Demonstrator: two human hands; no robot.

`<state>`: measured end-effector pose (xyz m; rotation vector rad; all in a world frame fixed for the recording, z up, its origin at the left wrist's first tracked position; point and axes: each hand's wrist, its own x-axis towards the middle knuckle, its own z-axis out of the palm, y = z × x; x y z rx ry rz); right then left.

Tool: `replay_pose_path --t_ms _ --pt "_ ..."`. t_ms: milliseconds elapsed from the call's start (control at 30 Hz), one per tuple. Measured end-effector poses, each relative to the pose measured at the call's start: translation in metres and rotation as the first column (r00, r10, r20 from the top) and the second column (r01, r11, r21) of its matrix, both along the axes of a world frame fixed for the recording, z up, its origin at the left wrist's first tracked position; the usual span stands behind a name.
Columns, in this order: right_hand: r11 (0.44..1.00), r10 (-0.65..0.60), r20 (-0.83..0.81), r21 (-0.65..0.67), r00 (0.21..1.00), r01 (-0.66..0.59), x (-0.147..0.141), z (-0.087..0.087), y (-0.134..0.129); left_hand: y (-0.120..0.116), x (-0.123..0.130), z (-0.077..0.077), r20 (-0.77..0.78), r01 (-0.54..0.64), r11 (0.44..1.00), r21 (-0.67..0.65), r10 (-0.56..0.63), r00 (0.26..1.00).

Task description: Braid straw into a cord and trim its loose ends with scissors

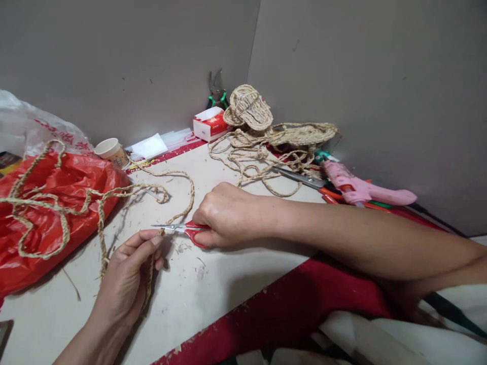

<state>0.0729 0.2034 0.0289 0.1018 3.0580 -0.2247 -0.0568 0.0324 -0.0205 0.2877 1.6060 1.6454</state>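
Observation:
My right hand (222, 215) is closed around the red handles of a small pair of scissors (178, 226), whose blades point left. Between the thumb and fingers of my left hand (135, 263) is a braided straw rope (149, 284), pinched just below the blades. The blades lie across or right beside the rope at that pinch; I cannot tell whether they have cut into it. More of the rope (188, 203) curls beyond the blades and over toward a red plastic bag on the left. Part of the rope under my left palm is hidden.
At the left lies a red plastic bag (83, 177), with a paper cup (110, 149) behind it. A tissue box (211, 124), coiled straw braid (304, 134), larger scissors (304, 178) and a pink glue gun (361, 187) line the back. Grey panels (152, 50) rise behind the table.

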Motion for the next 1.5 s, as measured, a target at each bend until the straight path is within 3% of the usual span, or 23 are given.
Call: replay_pose_path --t_ms 167,600,733,867,1067,1200,1367,1500 --pt "0.997 -0.064 -0.054 -0.049 0.996 0.061 -0.001 -0.003 0.005 0.0 0.001 0.002 0.012 -0.015 1.0 0.024 0.014 1.0" --pt "0.997 -0.018 -0.01 -0.069 1.0 0.018 -0.001 -0.002 0.008 0.0 0.001 0.003 0.055 -0.037 0.998 0.056 0.034 0.998" --pt "0.991 -0.081 -0.045 -0.115 0.996 0.076 -0.002 -0.002 0.008 0.002 0.002 0.004 0.085 -0.055 0.996 0.074 0.049 0.995" --pt "0.986 -0.11 -0.042 -0.129 0.993 0.103 -0.002 -0.002 0.007 0.002 0.001 0.003 0.03 -0.064 0.997 0.054 0.062 0.998" --pt "0.984 -0.05 0.02 -0.173 0.999 0.052 0.0 0.002 0.008 0.002 0.003 -0.005 -0.084 -0.099 0.994 -0.049 0.095 0.992" --pt "0.979 -0.038 0.064 -0.197 0.997 0.05 -0.001 0.001 0.011 0.001 0.005 -0.006 -0.142 -0.052 0.996 -0.074 0.042 0.989" --pt "0.968 -0.067 -0.043 -0.245 0.997 0.054 -0.003 -0.007 0.013 0.0 0.006 0.001 -0.166 0.037 0.996 -0.079 -0.05 0.985" --pt "0.974 -0.034 -0.089 -0.228 0.995 0.013 -0.002 -0.009 0.011 0.001 0.005 0.004 -0.101 -0.006 0.998 -0.055 0.001 0.995"
